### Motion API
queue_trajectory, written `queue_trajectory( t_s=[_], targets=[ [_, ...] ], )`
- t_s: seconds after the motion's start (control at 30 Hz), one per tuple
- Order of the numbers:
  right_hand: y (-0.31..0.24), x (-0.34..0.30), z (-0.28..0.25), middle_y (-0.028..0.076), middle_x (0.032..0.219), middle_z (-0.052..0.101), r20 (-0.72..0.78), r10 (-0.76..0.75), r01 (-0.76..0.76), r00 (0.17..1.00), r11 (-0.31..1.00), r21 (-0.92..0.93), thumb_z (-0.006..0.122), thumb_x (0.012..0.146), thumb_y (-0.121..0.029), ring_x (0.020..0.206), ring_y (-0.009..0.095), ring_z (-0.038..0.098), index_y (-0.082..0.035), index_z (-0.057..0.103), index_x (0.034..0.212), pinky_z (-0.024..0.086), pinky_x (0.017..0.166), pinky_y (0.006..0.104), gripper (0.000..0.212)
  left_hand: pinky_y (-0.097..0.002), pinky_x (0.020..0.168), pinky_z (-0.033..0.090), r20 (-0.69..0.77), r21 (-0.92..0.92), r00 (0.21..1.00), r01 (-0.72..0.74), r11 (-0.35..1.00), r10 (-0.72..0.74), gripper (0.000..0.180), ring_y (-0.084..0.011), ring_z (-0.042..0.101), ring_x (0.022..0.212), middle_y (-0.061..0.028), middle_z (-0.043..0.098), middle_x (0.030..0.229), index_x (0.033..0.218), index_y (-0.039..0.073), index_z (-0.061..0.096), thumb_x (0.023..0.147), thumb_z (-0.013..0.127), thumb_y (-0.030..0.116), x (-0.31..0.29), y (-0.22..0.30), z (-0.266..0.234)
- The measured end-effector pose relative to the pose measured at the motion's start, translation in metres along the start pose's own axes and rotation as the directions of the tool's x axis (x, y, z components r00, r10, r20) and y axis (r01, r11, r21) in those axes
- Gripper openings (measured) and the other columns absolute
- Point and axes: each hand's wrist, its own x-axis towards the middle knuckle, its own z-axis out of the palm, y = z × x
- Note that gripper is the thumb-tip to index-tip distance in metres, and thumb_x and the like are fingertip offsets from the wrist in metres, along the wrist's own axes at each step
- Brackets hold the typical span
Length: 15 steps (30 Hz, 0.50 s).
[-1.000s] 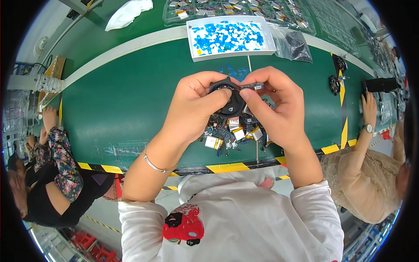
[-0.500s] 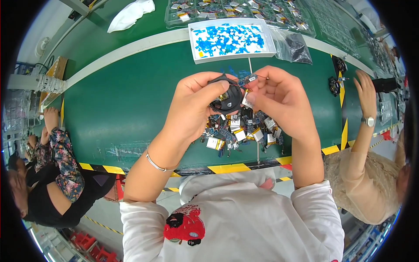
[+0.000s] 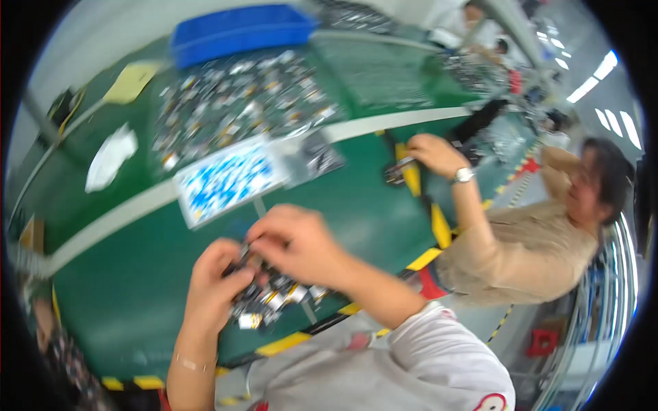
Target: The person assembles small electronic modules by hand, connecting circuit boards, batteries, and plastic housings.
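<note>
Motion blurs the picture. My left hand (image 3: 211,284) curls its thumb and fingers round a dark part (image 3: 241,260), mostly hidden now; half a second ago it showed as a round black plastic housing. Close against it, my right hand (image 3: 295,243) has its fingers pinched together, and what they hold is smeared. Under and beside both hands lies a heap of small electronic parts (image 3: 277,299), with silver-and-yellow battery cells and dark wired boards among them.
Beyond my hands stands a white box of blue and white bits (image 3: 229,179), beside a clear bag of dark parts (image 3: 321,156). Farther back are trays of battery assemblies (image 3: 240,103) and a blue bin (image 3: 243,33). At right a co-worker's hand (image 3: 439,154) reaches over the striped tape.
The view has swung to the right and tilted up, bringing the blue bin and more of the co-worker in. My hands stay together; the black housing is now mostly covered.
</note>
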Motion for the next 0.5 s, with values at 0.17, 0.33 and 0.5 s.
queue_trajectory(
  t_s=[0.17,0.33,0.5],
  targets=[
    [-0.012,-0.001,0.008,0.011,0.08,0.059,0.066,-0.018,0.012,0.998,0.997,0.078,0.062,0.079,0.0,0.067,0.019,0.061,0.001,0.064,0.088,0.051,0.06,0.0281,0.01,-0.0212,0.05,0.04,-0.077,0.519,0.971,-0.154,0.841,0.225,0.012,-0.008,0.053,0.058,-0.0005,0.055,0.065,0.075,0.0,0.054,0.077,0.065,0.0,-0.005,-0.002,-0.008],
    [-0.008,0.0,0.004,0.01,0.082,0.06,0.045,-0.034,0.029,0.998,0.995,0.099,0.062,0.078,0.001,0.068,0.019,0.062,0.001,0.064,0.089,0.051,0.06,0.0276,0.011,-0.0196,0.047,0.031,-0.105,0.751,0.924,-0.168,0.638,0.367,0.021,-0.0042,0.044,0.054,0.0025,0.053,0.06,0.064,-0.002,0.055,0.081,0.065,0.004,0.004,0.008,-0.007],
    [-0.011,-0.002,0.007,0.009,0.081,0.059,0.083,-0.021,0.003,0.996,0.977,0.215,0.065,0.078,0.0,0.069,0.016,0.061,0.001,0.063,0.086,0.052,0.06,0.0258,0.009,-0.0208,0.063,0.043,-0.267,0.053,0.938,-0.212,0.976,0.219,0.005,-0.0087,0.057,0.069,-0.0047,0.063,0.079,0.086,-0.003,0.063,0.083,0.062,0.0,0.007,-0.003,0.002]
  ],
)
